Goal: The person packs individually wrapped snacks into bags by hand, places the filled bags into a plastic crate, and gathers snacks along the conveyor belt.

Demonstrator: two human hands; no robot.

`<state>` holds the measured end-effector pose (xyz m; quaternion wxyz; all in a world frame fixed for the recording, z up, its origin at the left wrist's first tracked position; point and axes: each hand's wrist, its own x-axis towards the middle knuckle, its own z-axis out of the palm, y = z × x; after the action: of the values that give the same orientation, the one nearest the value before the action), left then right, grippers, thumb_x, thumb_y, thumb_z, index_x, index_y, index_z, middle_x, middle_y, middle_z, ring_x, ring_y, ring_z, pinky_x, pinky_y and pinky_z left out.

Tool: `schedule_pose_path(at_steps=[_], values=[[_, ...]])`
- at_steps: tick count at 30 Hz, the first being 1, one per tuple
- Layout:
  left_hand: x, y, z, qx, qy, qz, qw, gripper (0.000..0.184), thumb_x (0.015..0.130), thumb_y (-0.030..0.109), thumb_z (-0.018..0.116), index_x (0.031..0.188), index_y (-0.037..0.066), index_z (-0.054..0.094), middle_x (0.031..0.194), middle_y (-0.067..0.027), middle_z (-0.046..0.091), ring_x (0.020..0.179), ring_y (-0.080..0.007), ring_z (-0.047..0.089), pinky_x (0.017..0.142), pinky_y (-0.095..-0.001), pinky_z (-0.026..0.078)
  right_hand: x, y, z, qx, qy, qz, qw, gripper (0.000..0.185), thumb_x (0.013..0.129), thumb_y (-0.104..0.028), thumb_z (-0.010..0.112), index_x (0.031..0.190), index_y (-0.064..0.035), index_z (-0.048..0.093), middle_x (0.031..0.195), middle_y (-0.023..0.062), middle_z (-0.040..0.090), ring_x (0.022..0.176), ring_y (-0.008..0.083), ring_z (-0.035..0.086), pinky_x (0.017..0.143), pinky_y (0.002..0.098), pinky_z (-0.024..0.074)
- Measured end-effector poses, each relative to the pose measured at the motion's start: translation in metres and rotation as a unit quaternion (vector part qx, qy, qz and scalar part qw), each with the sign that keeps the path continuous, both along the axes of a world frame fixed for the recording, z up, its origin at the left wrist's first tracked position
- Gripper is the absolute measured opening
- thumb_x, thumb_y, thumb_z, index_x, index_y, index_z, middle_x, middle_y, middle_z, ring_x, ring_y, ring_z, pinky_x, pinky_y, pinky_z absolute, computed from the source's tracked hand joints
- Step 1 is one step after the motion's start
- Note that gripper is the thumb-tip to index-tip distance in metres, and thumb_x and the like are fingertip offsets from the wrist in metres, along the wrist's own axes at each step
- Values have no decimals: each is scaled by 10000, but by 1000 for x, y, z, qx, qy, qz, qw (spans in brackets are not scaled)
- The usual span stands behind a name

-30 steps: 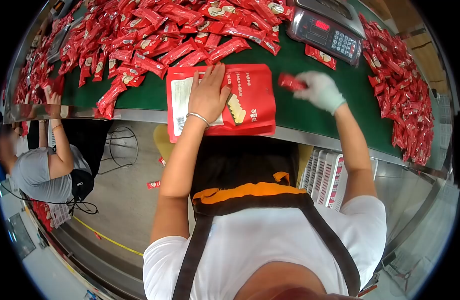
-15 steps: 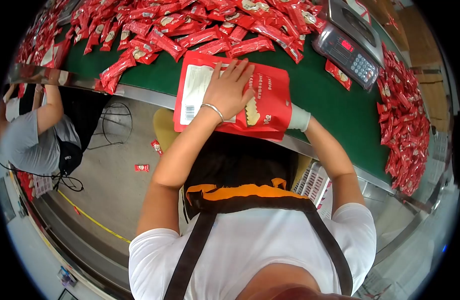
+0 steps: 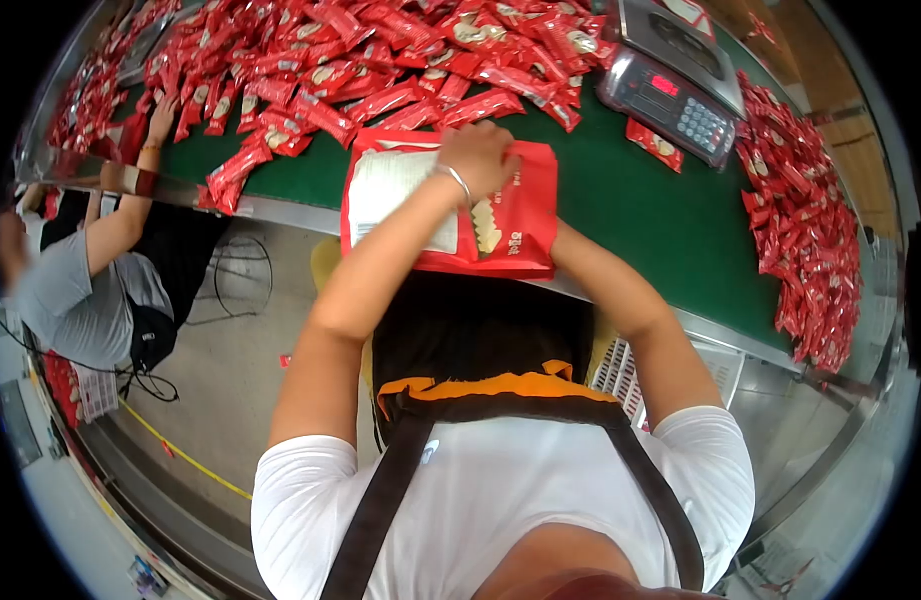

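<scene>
A red pouch (image 3: 526,200) with a white label panel lies at the table's near edge, in front of my body. My left hand (image 3: 478,160), with a bracelet at the wrist, is on its upper face near the far edge. Its fingers are curled against the pouch and a little blurred. My right forearm (image 3: 611,275) reaches to the pouch's right side. From the wrist on, my right hand is hidden by the pouch; whether it is inside or underneath I cannot tell. Small red wrapped packets (image 3: 391,100) are heaped just beyond.
A digital scale (image 3: 671,95) stands at the far right, with one packet (image 3: 654,145) beside it. Another packet heap (image 3: 806,240) lines the right side. A co-worker in a grey shirt (image 3: 66,295) sits at left, one hand (image 3: 161,120) among packets. A white basket (image 3: 626,370) is below the table.
My left hand has gone from lying flat to curled fingers near the pouch's far edge. The pale cuff at my right wrist has gone out of sight. The co-worker's hand has reached farther onto the table.
</scene>
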<state>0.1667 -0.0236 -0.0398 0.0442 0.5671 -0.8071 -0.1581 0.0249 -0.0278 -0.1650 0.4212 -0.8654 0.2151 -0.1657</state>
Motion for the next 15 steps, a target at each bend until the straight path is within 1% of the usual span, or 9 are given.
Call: schedule_pose_path(at_steps=[2,4,7,8,9,11,12,13,15], values=[[13,-29,3,9,5,21,1000,386,912,380,550,1133,74,635,1114,-114,659,1022,-295,626,900,-457,446,-6,-2,-1,-7,4,-8,1000,481,896,-277,655,1290,-27,541,1264,98,594,1138,176,566,977,327,452],[24,-58,-30,175,106,-125,971,319,891,344,600,1028,59,633,939,-160,674,944,-326,645,806,-403,482,-16,-3,-2,-10,9,-20,1000,486,899,-277,652,1299,-27,534,1276,98,587,1150,174,560,986,327,447],[25,-59,-51,68,136,-97,984,257,906,298,593,1013,67,628,890,-199,667,899,-362,644,753,-424,493,-52,-12,-13,0,24,-78,997,495,903,-277,648,1313,-28,524,1296,97,576,1169,171,551,1000,326,440],[22,-48,-40,64,133,-105,983,257,906,298,593,1013,67,628,890,-199,667,899,-362,644,753,-424,493,-59,-2,44,107,-25,-135,985,548,918,-304,627,1371,-44,463,1358,86,514,1238,176,491,1044,330,390],[20,-32,-20,3,145,-21,989,233,913,292,582,1006,84,630,882,-208,664,878,-373,645,744,-449,495,-68,8,107,212,-75,-187,956,603,932,-332,606,1430,-60,401,1421,75,452,1307,181,430,1088,333,341],[11,-12,16,-62,161,61,983,210,921,287,572,1000,102,632,874,-217,662,858,-383,646,734,-473,496,-98,-14,101,382,-314,-325,806,727,934,-385,590,1475,6,303,1438,166,441,1327,233,434,1105,372,346],[-1,-3,31,-100,147,91,980,198,926,279,563,988,104,631,839,-217,660,821,-401,641,712,-494,496,-104,-13,108,361,-287,-260,849,818,923,-428,582,1501,22,218,1431,165,446,1289,231,473,1100,351,347],[-12,4,42,-136,132,119,975,187,931,271,554,976,106,630,803,-216,657,785,-419,637,689,-515,496,-96,-2,132,336,-226,-177,897,597,908,-329,639,1384,-25,444,1342,101,537,1183,200,529,1037,349,398],[-36,15,57,-184,148,75,969,121,914,215,580,980,121,617,755,-196,652,749,-415,638,651,-506,499,-77,3,156,201,9,-156,967,460,855,-256,705,1231,-16,591,1157,86,654,1071,169,593,970,353,456]])
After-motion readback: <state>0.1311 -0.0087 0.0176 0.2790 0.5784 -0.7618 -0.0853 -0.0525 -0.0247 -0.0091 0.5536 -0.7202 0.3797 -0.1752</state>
